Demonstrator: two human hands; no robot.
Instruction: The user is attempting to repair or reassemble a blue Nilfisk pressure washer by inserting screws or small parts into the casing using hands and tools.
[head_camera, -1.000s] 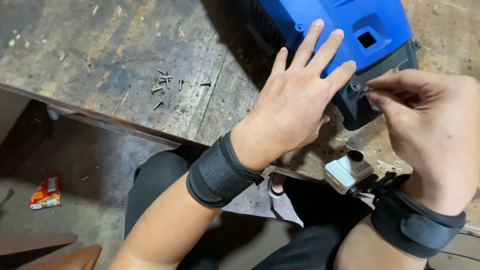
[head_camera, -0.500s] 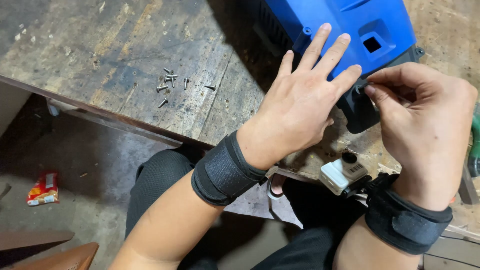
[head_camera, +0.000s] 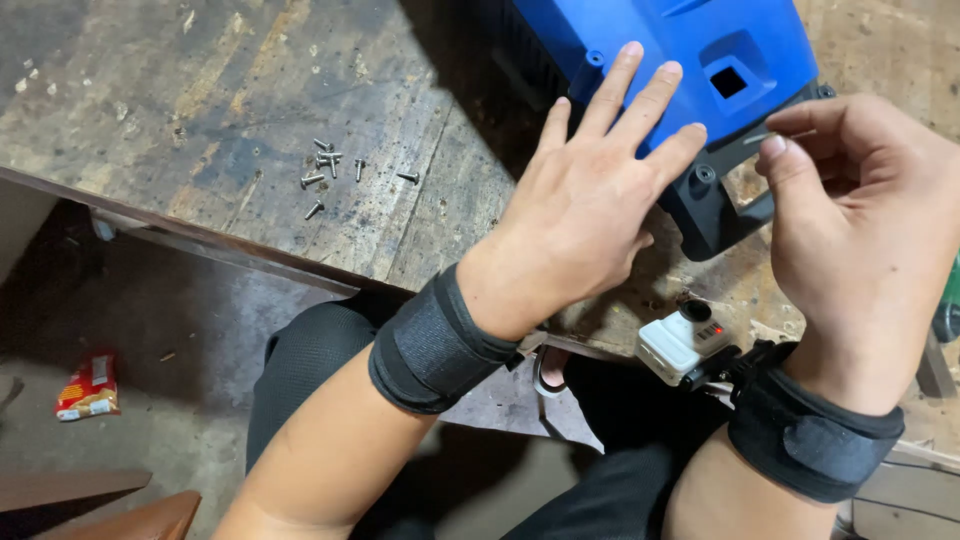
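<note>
A blue plastic machine housing with a black base part lies on a worn wooden workbench. My left hand rests flat on the blue housing, fingers spread. My right hand hovers at the housing's right corner, thumb and forefinger pinched on a thin screw. Both wrists wear black straps; the right one carries a small white camera.
Several loose screws lie on the bench left of my left hand. The bench's front edge runs diagonally above my lap. A red snack wrapper lies on the floor at lower left. A green object sits at the right edge.
My right hand has drawn slightly away from the black base part, still pinching the screw. My left hand stays flat on the housing.
</note>
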